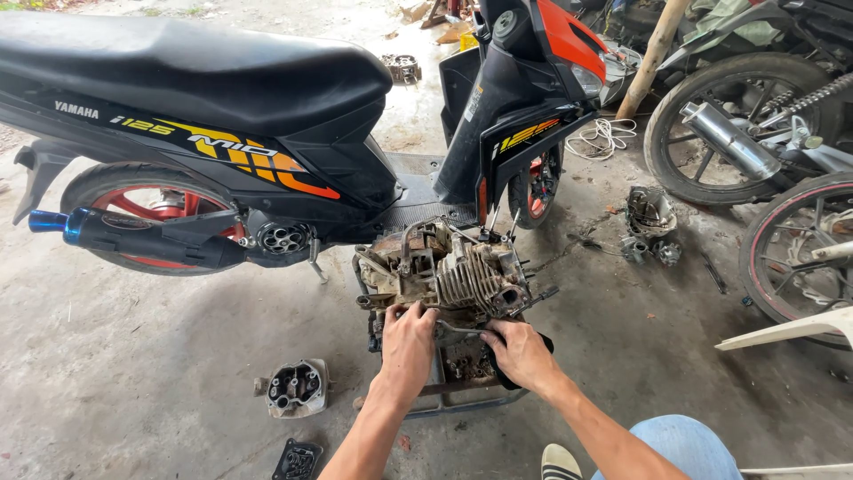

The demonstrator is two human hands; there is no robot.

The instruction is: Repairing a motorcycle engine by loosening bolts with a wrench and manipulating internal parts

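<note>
Left hand (407,342) and right hand (522,353), fingers curled on the grimy grey finned engine block (453,277), which lay directly ahead, long axis crosswise

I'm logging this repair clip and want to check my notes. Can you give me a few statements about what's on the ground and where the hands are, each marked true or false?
1. Both hands rest on the engine beside the scooter. True: the left hand and right hand are on its near side.
2. The scooter's seat is red. False: the seat is black; the wheel rims are red.
3. A loose cylinder head lies on the concrete to the left of the hands. True.
4. The left hand holds a hammer. False: no hammer is visible.
5. A coil of white cord lies on the ground beyond the scooter's front wheel. True.
</note>
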